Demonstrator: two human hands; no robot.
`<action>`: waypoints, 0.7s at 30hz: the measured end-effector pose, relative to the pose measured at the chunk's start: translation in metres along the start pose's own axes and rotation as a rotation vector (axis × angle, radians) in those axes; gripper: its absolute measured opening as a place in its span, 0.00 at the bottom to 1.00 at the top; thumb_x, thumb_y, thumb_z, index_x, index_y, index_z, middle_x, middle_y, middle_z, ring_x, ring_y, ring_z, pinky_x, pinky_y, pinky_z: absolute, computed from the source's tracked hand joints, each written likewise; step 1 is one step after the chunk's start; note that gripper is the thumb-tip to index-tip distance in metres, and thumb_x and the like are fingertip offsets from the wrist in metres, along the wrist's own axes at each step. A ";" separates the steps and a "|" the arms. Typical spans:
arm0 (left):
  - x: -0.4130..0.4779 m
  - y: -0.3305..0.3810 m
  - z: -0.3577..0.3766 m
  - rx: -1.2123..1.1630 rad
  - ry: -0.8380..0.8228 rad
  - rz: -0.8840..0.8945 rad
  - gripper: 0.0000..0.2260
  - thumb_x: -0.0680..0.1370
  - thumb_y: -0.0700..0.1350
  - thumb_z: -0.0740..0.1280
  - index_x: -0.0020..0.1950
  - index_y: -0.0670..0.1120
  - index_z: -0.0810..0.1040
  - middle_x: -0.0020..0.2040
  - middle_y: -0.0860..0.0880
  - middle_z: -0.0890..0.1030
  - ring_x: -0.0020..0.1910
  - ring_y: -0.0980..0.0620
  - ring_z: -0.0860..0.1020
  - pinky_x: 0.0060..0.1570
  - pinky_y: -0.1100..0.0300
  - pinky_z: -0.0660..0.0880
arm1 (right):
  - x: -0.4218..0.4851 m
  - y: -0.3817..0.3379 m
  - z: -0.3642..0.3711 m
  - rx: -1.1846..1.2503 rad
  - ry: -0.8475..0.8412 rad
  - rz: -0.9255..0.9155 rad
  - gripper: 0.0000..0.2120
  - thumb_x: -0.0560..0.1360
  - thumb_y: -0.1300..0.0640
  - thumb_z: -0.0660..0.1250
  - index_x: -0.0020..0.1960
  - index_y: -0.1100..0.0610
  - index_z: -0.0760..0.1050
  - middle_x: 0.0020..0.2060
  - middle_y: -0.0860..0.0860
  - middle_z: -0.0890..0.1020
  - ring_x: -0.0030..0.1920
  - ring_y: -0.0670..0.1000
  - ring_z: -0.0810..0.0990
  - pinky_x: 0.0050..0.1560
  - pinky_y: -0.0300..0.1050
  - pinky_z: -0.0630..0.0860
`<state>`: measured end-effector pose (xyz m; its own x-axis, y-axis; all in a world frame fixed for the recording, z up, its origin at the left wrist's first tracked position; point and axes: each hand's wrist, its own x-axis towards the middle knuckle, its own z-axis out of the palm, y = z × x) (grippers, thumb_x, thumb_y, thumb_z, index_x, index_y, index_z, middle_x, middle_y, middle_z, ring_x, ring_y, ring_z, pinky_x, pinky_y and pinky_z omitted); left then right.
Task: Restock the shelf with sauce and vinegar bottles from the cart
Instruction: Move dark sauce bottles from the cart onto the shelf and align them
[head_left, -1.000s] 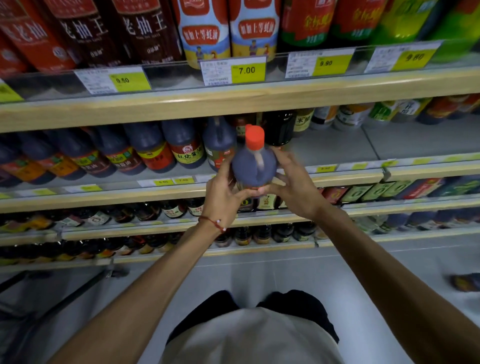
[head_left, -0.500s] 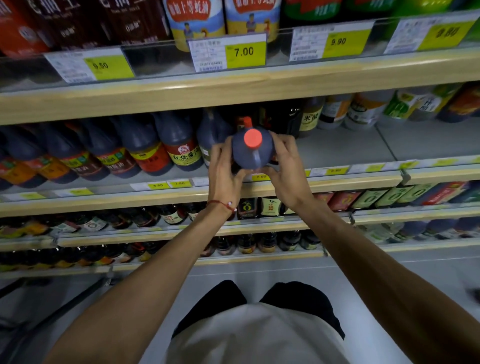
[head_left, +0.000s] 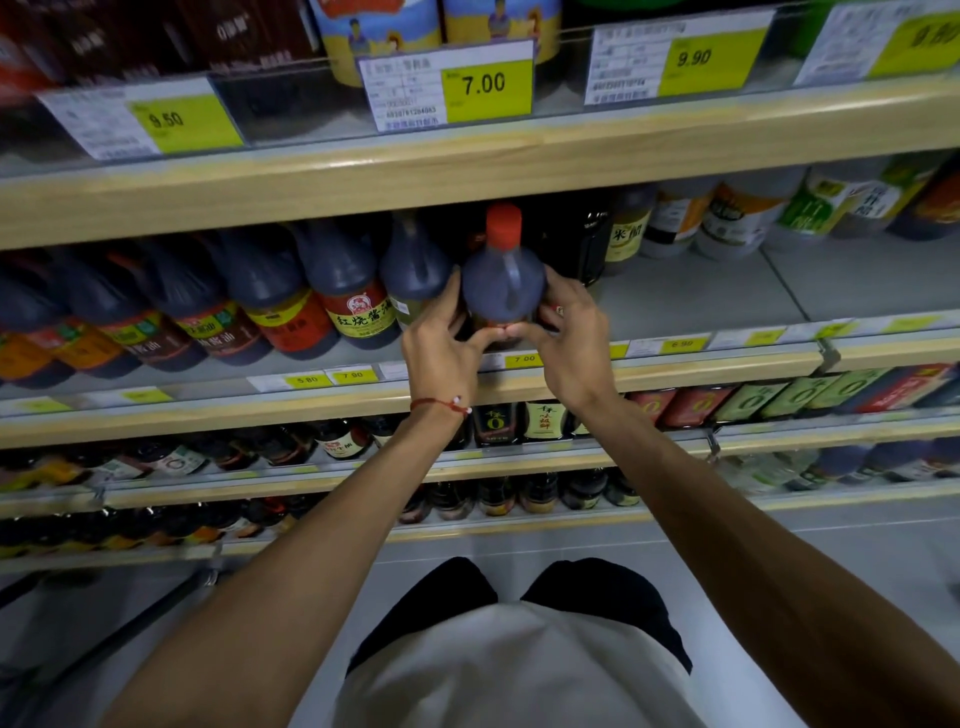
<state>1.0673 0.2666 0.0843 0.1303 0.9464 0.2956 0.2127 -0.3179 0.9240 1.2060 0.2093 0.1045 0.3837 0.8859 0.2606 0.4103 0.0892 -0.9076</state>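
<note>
1. The bottle (head_left: 503, 280) is upright at the front of the shelf (head_left: 696, 296), above a 7.00 price tag (head_left: 522, 359). It holds dark liquid nearly to the neck and has a red cap.
2. Just to its left runs a row of dark bottles (head_left: 343, 296) with red and yellow labels; paler bottles (head_left: 727, 218) stand further right, at the back.
3. The left hand (head_left: 441, 353) and right hand (head_left: 571, 343) grasp the bottle's lower body from either side — fingers curled round it, thumbs meeting in front, both arms stretched forward.
</note>
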 end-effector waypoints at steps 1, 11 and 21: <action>0.000 -0.002 0.001 -0.013 0.012 -0.001 0.38 0.67 0.36 0.81 0.76 0.41 0.71 0.68 0.44 0.80 0.68 0.50 0.78 0.67 0.47 0.77 | 0.000 -0.001 0.000 0.028 0.010 0.018 0.36 0.70 0.64 0.80 0.76 0.59 0.72 0.64 0.55 0.77 0.63 0.50 0.81 0.66 0.46 0.80; 0.003 -0.007 0.018 -0.149 0.105 -0.120 0.33 0.68 0.44 0.81 0.71 0.51 0.75 0.53 0.62 0.82 0.57 0.58 0.79 0.64 0.43 0.78 | 0.008 -0.008 0.002 0.064 0.071 0.080 0.28 0.72 0.64 0.79 0.70 0.62 0.77 0.62 0.56 0.82 0.59 0.46 0.82 0.63 0.35 0.78; -0.003 -0.004 0.017 -0.014 0.241 -0.063 0.20 0.69 0.42 0.81 0.59 0.41 0.85 0.46 0.63 0.85 0.49 0.59 0.83 0.58 0.54 0.81 | 0.004 -0.002 0.008 -0.014 0.131 0.070 0.29 0.73 0.57 0.79 0.72 0.59 0.77 0.63 0.56 0.81 0.62 0.51 0.82 0.61 0.42 0.80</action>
<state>1.0826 0.2636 0.0754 -0.1179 0.9513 0.2849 0.1995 -0.2583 0.9452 1.2000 0.2165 0.1043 0.5162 0.8227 0.2381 0.3900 0.0218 -0.9206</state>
